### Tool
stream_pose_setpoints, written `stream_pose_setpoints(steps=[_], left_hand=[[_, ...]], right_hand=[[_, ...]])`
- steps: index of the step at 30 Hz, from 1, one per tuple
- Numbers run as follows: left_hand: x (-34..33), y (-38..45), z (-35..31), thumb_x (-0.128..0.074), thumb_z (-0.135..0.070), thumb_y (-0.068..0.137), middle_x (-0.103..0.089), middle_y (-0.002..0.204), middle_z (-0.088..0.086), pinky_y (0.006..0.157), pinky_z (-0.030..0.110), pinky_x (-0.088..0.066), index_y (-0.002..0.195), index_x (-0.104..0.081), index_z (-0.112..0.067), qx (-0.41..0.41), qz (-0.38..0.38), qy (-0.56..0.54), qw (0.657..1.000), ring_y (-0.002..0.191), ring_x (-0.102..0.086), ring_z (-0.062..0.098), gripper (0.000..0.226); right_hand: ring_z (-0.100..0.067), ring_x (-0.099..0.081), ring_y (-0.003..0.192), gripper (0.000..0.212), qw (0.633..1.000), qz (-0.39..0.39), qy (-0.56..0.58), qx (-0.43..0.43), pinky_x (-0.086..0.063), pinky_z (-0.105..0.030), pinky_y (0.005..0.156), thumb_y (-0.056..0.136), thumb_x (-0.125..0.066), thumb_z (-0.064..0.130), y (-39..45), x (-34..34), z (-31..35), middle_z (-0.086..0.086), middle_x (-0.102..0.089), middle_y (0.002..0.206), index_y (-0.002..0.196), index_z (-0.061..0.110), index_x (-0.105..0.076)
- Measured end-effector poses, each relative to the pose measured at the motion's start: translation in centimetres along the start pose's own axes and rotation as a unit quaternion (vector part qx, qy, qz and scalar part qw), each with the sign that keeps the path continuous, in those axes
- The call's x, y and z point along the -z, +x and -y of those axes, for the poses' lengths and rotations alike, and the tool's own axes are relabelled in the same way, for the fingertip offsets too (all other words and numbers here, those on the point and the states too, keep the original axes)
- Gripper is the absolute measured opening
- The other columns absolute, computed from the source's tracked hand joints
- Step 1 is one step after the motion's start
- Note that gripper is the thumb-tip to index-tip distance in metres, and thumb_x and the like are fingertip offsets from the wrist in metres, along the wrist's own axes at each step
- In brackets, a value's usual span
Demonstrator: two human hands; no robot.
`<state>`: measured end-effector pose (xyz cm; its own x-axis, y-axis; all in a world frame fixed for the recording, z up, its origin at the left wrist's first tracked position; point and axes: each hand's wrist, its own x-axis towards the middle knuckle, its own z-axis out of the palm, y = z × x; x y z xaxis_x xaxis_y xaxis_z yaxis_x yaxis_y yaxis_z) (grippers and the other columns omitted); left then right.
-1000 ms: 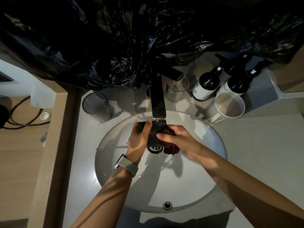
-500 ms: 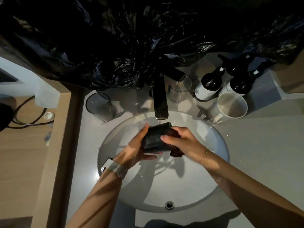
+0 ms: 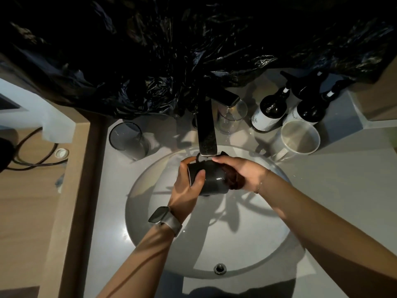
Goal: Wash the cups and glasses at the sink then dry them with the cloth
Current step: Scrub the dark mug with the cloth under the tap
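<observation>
Head view, looking down on a round sink (image 3: pixel 150 211) set in a pale counter (image 3: pixel 343 190). We see a dark cup (image 3: pixel 211 179) held on its side over the basin, just below the spout of the dark faucet (image 3: pixel 206 134). The left hand (image 3: pixel 187 188) grips the cup at its open end, thumb curled over the near wall and the other fingers (image 3: pixel 185 162) wrapped behind it. The right hand (image 3: pixel 240 171) holds a dark reddish cloth (image 3: pixel 235 180) against the base end of the cup, its fingers curled over the cup's top. We cannot tell whether water is running.

A watch (image 3: pixel 163 218) with a pale band sits on the left wrist. On the counter left of the faucet stands a tinted glass (image 3: pixel 126 139), upright and apart from the basin rim. Right of the faucet, a clear glass (image 3: pixel 231 117) stands beside the lever. Farther right, two dark pump bottles (image 3: pixel 270 110) stand together, with a white mug (image 3: pixel 297 138) in front of them, mouth up, near the basin edge. Crumpled black plastic sheeting (image 3: pixel 171 50) covers the wall behind the sink. The overflow drain (image 3: pixel 219 268) shows at the near side of the basin.
</observation>
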<state>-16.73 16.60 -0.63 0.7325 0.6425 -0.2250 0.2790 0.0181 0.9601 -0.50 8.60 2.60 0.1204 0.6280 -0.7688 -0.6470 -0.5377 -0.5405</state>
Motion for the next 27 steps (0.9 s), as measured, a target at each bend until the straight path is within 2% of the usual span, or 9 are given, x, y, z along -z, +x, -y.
stream_pose_setpoints(steps=[2, 4, 8, 12, 15, 18, 21, 24, 27], left_hand=[[-0.2, 0.7, -0.8, -0.042, -0.024, 0.105, -0.057, 0.115, 0.015, 0.060, 0.013, -0.053, 0.130, -0.040, -0.004, 0.056, -0.009, -0.073, 0.996, 0.085, -0.067, -0.001, 0.033], [-0.2, 1.9, -1.7, -0.038, -0.034, 0.105, -0.062, 0.113, 0.023, 0.049, 0.020, -0.054, 0.127, -0.045, -0.003, 0.193, -0.018, -0.158, 0.968, 0.074, -0.070, 0.014, 0.039], [0.4, 2.6, -2.3, -0.036, -0.050, 0.100, -0.068, 0.099, 0.017, 0.056, 0.031, -0.054, 0.110, -0.058, -0.015, 0.372, 0.023, -0.211, 0.904, 0.080, -0.066, 0.029, 0.043], [0.1, 2.6, -3.0, -0.038, -0.049, 0.100, -0.065, 0.103, 0.015, 0.050, 0.029, -0.056, 0.114, -0.055, -0.017, 0.360, 0.011, -0.189, 0.914, 0.083, -0.066, 0.028, 0.039], [-0.4, 2.5, -3.8, -0.042, -0.044, 0.102, -0.062, 0.096, 0.010, 0.044, 0.024, -0.053, 0.110, -0.053, -0.017, 0.301, -0.062, -0.112, 0.945, 0.073, -0.061, 0.018, 0.030], [-0.3, 1.4, -3.0, -0.044, -0.046, 0.101, -0.062, 0.102, 0.003, 0.063, 0.020, -0.049, 0.110, -0.051, -0.026, 0.111, -0.049, 0.088, 0.989, 0.084, -0.060, 0.017, 0.023], [-0.1, 0.6, -1.8, -0.041, -0.052, 0.097, -0.062, 0.106, -0.001, 0.079, 0.028, -0.049, 0.109, -0.050, -0.031, 0.043, -0.043, 0.101, 0.993, 0.095, -0.060, 0.018, 0.026], [-0.1, 1.1, -1.6, -0.041, -0.042, 0.103, -0.063, 0.106, 0.010, 0.057, 0.018, -0.052, 0.114, -0.051, -0.018, 0.139, -0.065, -0.045, 0.987, 0.089, -0.063, 0.022, 0.028], [0.0, 1.7, -1.8, -0.035, -0.047, 0.102, -0.065, 0.100, 0.016, 0.058, 0.033, -0.056, 0.113, -0.057, -0.013, 0.359, -0.029, -0.167, 0.918, 0.084, -0.064, 0.029, 0.041]], right_hand=[[-0.022, -0.066, 0.073, 0.025, 0.996, -0.018, -0.052, 0.065, -0.055, -0.028, 0.069, 0.083, -0.072, 0.028, 0.0, -0.2, -0.3, -0.008, -0.072, 0.082, 0.097, 0.008, -0.071], [-0.014, -0.060, 0.052, 0.015, 0.975, -0.038, -0.149, 0.160, -0.046, -0.021, 0.046, 0.089, -0.067, 0.021, -0.9, -0.7, -0.8, 0.001, -0.065, 0.058, 0.090, 0.006, -0.068], [0.003, -0.060, 0.054, 0.019, 0.939, 0.003, -0.244, 0.241, -0.044, -0.010, 0.051, 0.085, -0.070, 0.002, -1.8, -0.5, -3.1, 0.016, -0.065, 0.061, 0.102, 0.001, -0.062], [0.000, -0.060, 0.053, 0.023, 0.940, -0.013, -0.246, 0.234, -0.043, -0.012, 0.049, 0.084, -0.072, 0.007, -2.2, -0.5, -3.4, 0.013, -0.065, 0.061, 0.104, -0.002, -0.063], [-0.022, -0.063, 0.052, 0.034, 0.982, -0.038, -0.119, 0.143, -0.047, -0.022, 0.043, 0.084, -0.073, 0.031, -2.1, -1.0, -1.7, -0.005, -0.066, 0.060, 0.087, -0.002, -0.065], [-0.017, -0.067, 0.056, 0.020, 0.998, -0.024, 0.042, -0.034, -0.055, -0.023, 0.051, 0.090, -0.063, 0.030, -1.0, -0.6, 0.4, -0.006, -0.070, 0.069, 0.085, 0.012, -0.065], [-0.016, -0.068, 0.060, 0.016, 0.998, -0.017, 0.029, -0.054, -0.058, -0.024, 0.058, 0.089, -0.064, 0.030, 0.1, -0.5, 0.7, -0.005, -0.071, 0.071, 0.086, 0.015, -0.065], [-0.021, -0.070, 0.069, 0.023, 0.999, 0.010, -0.044, -0.006, -0.059, -0.029, 0.060, 0.086, -0.069, 0.026, -0.3, -0.8, 0.2, -0.013, -0.073, 0.086, 0.101, 0.008, -0.067], [-0.034, -0.067, 0.072, 0.041, 0.967, 0.015, -0.240, 0.087, -0.057, -0.037, 0.059, 0.077, -0.078, 0.031, -0.6, -0.7, -1.2, -0.024, -0.070, 0.092, 0.110, 0.009, -0.066]])
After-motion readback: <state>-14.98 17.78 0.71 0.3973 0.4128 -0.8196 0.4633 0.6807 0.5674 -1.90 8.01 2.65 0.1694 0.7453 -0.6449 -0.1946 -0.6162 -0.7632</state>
